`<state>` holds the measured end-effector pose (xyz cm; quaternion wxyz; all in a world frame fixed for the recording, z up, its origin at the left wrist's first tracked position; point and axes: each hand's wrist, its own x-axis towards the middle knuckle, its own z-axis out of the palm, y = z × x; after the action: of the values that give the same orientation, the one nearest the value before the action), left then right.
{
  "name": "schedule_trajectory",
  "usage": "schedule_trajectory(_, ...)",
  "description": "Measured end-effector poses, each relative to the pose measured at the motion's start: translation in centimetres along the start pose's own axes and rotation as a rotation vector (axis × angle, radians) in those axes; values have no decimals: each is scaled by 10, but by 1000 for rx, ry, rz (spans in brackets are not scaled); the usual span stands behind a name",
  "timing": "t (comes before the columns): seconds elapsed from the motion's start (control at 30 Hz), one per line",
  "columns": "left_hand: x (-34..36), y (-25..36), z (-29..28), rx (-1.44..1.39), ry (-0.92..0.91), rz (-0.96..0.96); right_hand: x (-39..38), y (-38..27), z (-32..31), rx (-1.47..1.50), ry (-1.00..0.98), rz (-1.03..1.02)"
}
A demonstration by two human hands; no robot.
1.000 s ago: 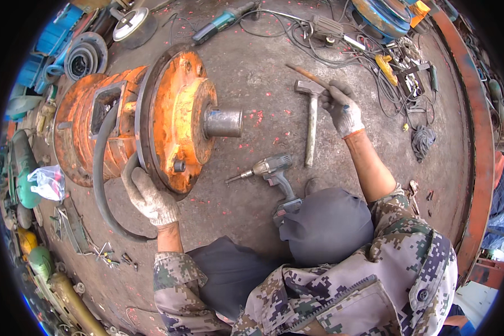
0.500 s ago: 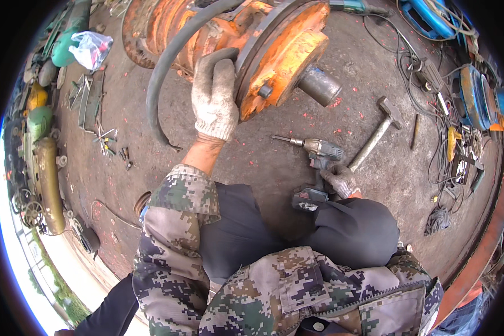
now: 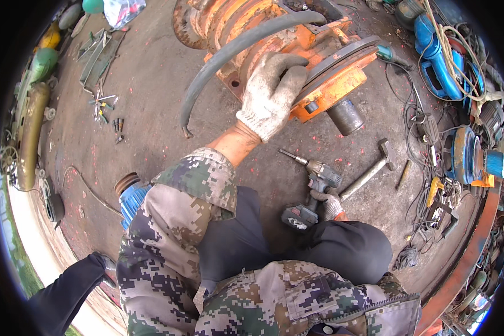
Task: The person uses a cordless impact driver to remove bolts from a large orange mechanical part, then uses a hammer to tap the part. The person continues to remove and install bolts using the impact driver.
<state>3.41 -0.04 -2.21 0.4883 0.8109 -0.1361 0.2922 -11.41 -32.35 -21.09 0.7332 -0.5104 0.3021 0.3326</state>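
Observation:
An orange ribbed machine housing with a dark-rimmed flange and a stubby steel shaft lies on the floor ahead. My left hand, in a whitish knit glove, is on it behind the flange rim, fingers bent around the metal; the fingertips are partly hidden. A thick black hose arches over the housing, its loose end beside my left wrist. Near my right knee, my gloved right hand is closed around the handle of a cordless impact wrench, whose long socket points toward the housing.
A sledgehammer lies right of the wrench. Further right are cables, blue machines and a blue motor. Small tools and bolts lie left. Another blue motor is by my left elbow, and another person's leg shows lower left.
The whole view has shifted, so the housing appears further right. My left hand is still on the housing and my right still on the wrench. More of the other person's leg shows.

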Motion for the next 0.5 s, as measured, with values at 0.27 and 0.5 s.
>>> schedule_trajectory(0.27,20,30,16,296,-180,-8,-43,-71,8,447,-164,-267)
schedule_trajectory(0.5,5,18,39,148,-2,-365,35,-128,-42,445,-138,-405)
